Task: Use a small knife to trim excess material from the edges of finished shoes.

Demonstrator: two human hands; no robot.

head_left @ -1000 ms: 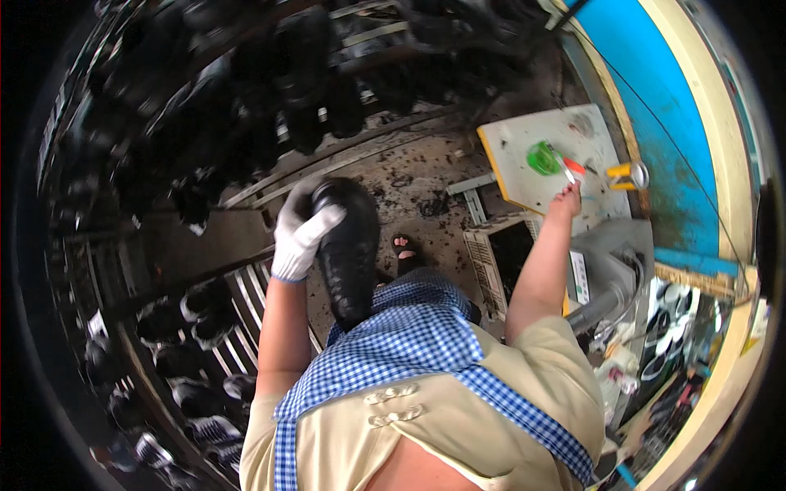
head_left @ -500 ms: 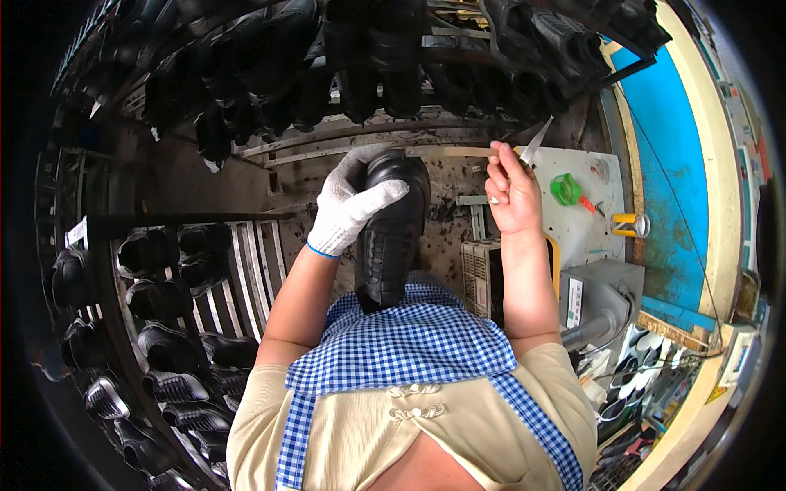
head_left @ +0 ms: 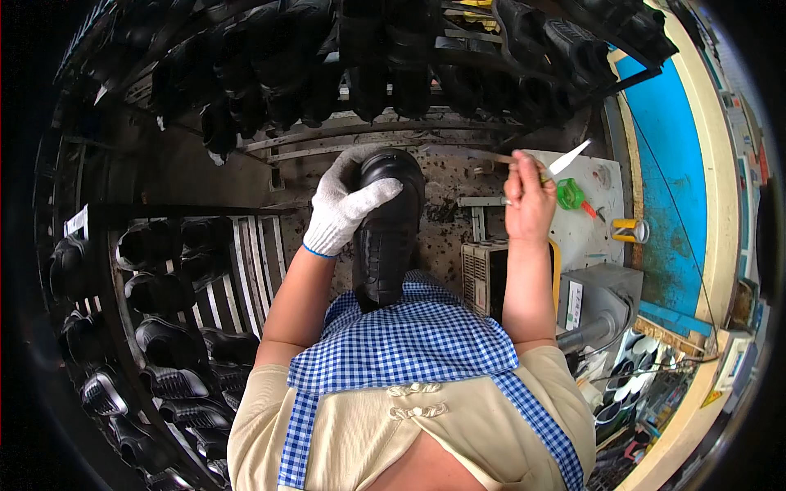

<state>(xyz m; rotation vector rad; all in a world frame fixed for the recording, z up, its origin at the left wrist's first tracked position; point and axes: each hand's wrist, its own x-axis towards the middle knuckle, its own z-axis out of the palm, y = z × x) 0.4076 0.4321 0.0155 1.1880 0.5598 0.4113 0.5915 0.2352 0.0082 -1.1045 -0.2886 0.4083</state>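
Note:
My left hand [head_left: 348, 200], in a white knit glove with blue trim, is closed around a black shoe [head_left: 387, 229]. The thumb presses across its upper, with the rounded toe pointing away and the other end against my apron [head_left: 401, 352]. My bare right hand [head_left: 530, 196] is raised to the right of the shoe. It pinches a thin brown stick [head_left: 489, 155] that points left, apart from the shoe; its far end is blurred. A pale pointed blade [head_left: 569, 159] sticks out on the other side of the same hand; its handle is hidden.
Racks with black shoes [head_left: 168, 344] stand at left and overhead [head_left: 368, 49]. To the right is a pale table [head_left: 602, 237] with a green tape roll [head_left: 570, 194] and a yellow can [head_left: 629, 230]. A grey metal machine [head_left: 602, 299] stands nearer me, beside a blue panel [head_left: 667, 180].
My right hand has moved right, away from the shoe, and the stick's end has left the toe. The blade has swung lower. My left hand and the shoe have shifted slightly.

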